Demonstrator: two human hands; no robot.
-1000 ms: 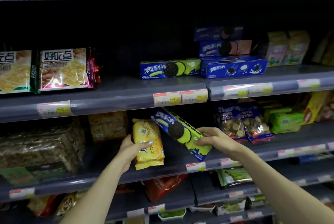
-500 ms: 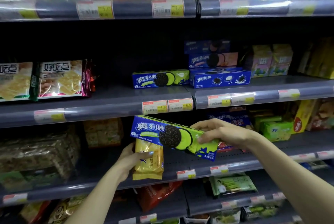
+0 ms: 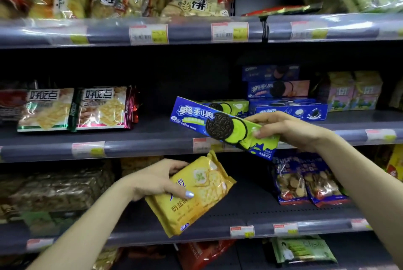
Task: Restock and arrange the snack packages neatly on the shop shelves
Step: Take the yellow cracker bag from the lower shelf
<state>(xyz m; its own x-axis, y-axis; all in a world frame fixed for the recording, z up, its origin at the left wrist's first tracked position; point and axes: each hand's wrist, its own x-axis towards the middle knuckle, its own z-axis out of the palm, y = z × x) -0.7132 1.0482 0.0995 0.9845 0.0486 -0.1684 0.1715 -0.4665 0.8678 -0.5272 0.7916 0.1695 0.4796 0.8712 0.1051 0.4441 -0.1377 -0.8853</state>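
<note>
Blue-and-green, the cookie box (image 3: 222,126) sat pinched at one end in your right hand (image 3: 290,129), tilted toward its twin (image 3: 231,107) on the middle shelf (image 3: 135,148), likely for stacking. Your left hand (image 3: 157,179) gripped the yellow cracker pack (image 3: 192,195) lower down.

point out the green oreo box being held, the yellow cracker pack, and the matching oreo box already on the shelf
held green oreo box (image 3: 209,117), head view, on its blue printed front
yellow cracker pack (image 3: 202,191), head view, middle of its front
shelved green oreo box (image 3: 236,106), head view, its visible green right end

price tags (image 3: 149,34) on shelf edges (image 3: 43,149)
</note>
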